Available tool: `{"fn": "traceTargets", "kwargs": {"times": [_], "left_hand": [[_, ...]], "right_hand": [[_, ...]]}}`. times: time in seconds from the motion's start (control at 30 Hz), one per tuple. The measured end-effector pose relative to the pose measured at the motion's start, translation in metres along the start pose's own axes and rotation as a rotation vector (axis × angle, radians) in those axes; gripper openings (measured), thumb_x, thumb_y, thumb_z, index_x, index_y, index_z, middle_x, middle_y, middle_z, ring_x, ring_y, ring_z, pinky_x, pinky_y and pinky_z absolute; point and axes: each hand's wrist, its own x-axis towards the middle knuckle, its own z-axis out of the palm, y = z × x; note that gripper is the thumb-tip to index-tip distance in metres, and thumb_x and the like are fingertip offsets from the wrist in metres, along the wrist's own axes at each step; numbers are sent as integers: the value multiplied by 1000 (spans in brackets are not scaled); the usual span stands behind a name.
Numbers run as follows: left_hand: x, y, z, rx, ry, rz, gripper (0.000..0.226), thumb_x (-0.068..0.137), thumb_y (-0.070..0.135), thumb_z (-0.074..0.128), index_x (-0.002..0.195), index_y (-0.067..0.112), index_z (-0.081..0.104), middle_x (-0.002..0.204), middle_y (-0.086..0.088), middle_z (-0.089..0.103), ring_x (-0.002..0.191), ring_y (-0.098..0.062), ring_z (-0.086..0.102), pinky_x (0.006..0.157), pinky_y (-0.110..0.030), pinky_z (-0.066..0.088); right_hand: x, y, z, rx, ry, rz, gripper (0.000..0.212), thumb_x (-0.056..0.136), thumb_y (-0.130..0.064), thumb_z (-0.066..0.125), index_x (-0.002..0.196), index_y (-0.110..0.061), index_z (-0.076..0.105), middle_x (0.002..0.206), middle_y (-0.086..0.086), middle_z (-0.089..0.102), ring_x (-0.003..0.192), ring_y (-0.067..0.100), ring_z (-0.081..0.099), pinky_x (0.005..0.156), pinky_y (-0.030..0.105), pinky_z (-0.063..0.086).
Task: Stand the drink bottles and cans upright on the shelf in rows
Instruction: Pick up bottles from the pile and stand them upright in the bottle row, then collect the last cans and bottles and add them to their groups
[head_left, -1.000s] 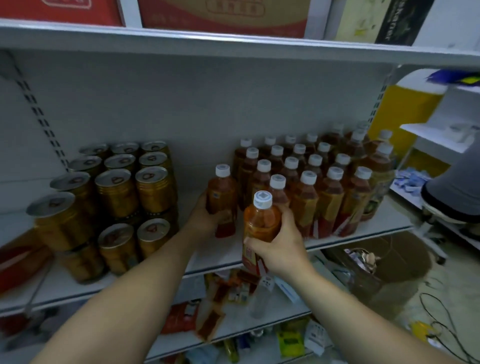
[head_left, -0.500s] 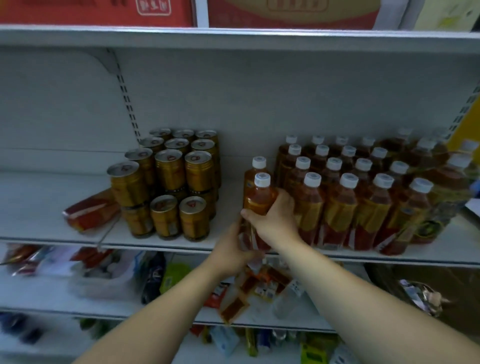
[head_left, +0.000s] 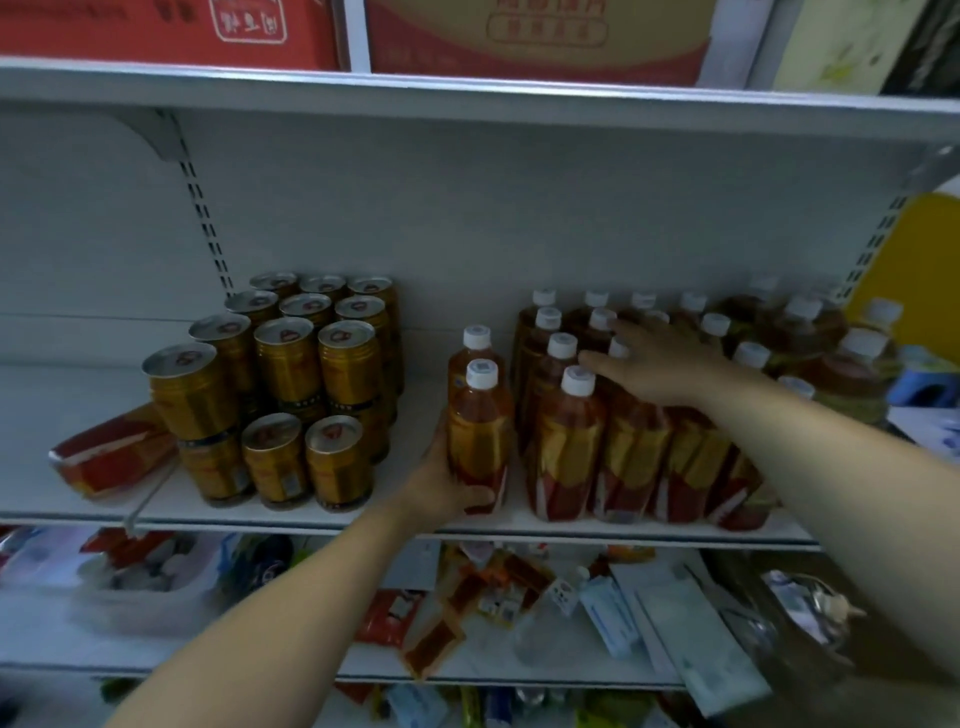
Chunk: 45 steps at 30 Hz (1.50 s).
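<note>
**Hands square up a new bottle column beside the packed block**

Left hand (head_left: 445, 480) is wrapped round the lower body of the front bottle (head_left: 480, 439), thumb across the label near its base, fingers hidden behind it. That bottle stands upright on the shelf (head_left: 332, 519) close to the front edge, and the low grip reads as a way to slide or nudge it without tipping the tall, narrow body. A second bottle (head_left: 475, 353) stands upright directly behind it, so the two form the start of a fresh column, set just left of the packed bottle block (head_left: 649, 415), with a narrow gap between.

Right hand (head_left: 657, 364) is spread flat, fingers apart and gripping nothing, resting over the white caps of the block's left rows. Held that way it looks like a steadying press, keeping the close-packed bottles from rocking or toppling while the neighbour is shifted in beside them.

Gold cans (head_left: 296, 384) stand upright in rows and stacked two high on the shelf, well left of the bottles, with bare shelf between the two groups. One red-and-gold pack (head_left: 111, 452) lies on its side at the far left, beside the cans; whether it is a drink to be stood up cannot be told.

By my reading, the remaining work is closing the gap and filling the new column rearward.
</note>
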Motion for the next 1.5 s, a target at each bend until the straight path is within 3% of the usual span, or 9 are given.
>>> {"fn": "traceTargets", "kwargs": {"times": [0.2,0.37,0.57,0.7,0.8,0.97,1.23,1.37,1.5], "left_hand": [[36,-2,3,-63,2,22,113,71,2,79,150,24,1,133,6,42,121,-8,43,88,-13,38],[75,-5,0,-145,-63,92,111,64,-11,77,147,21,10,127,6,51,103,11,57,77,-7,48],[114,-13,-10,-163,-150,108,133,44,27,93,146,7,10,134,-8,46,116,-9,57,87,-21,50],[131,-3,-19,-94,-141,116,112,65,-11,77,148,4,2,145,-18,35,117,-2,53,83,-12,48],[136,-2,-20,-17,-82,110,112,66,-24,68,149,5,0,150,-21,28,125,-19,44,81,-11,48],[117,20,-16,148,15,-75,106,64,8,84,148,6,18,145,-12,41,131,-25,44,89,-17,35],[41,62,-31,386,-14,-179,98,85,36,67,152,20,-2,157,-7,19,141,-25,29,96,-21,31],[-11,83,-72,533,2,-127,82,86,43,63,151,23,18,156,-3,25,140,-21,31,110,-30,30],[-65,93,-119,517,78,-96,77,86,39,65,149,27,23,145,-7,44,128,-24,47,100,-32,41]], "right_hand": [[-3,0,4,-11,-58,-6,94,70,-93,13,151,-46,5,163,-6,7,148,34,2,115,57,11],[2,3,5,-29,-65,-9,94,71,-92,15,151,-45,4,163,-6,7,148,33,3,113,58,11],[-1,3,4,-14,-46,-28,91,73,-88,17,151,-42,7,162,-2,12,148,31,5,112,56,17],[1,3,5,-27,-57,-27,89,75,-87,18,151,-42,5,162,-3,11,148,29,3,113,55,16],[1,1,4,-28,-56,-18,90,75,-87,18,151,-41,7,162,-3,12,148,29,4,112,54,16],[-1,1,2,4,-61,-6,87,77,-87,20,151,-42,9,162,-2,13,148,31,6,111,55,16],[9,2,-6,72,-155,-4,118,47,-105,16,150,-46,14,160,-2,20,146,34,12,115,55,15],[-1,-32,-25,153,-55,-97,97,68,-91,34,142,-29,39,146,4,45,127,28,45,98,39,38],[-9,-106,-39,146,90,-215,87,81,-79,38,147,-24,33,153,4,36,134,30,39,104,40,36]]}}
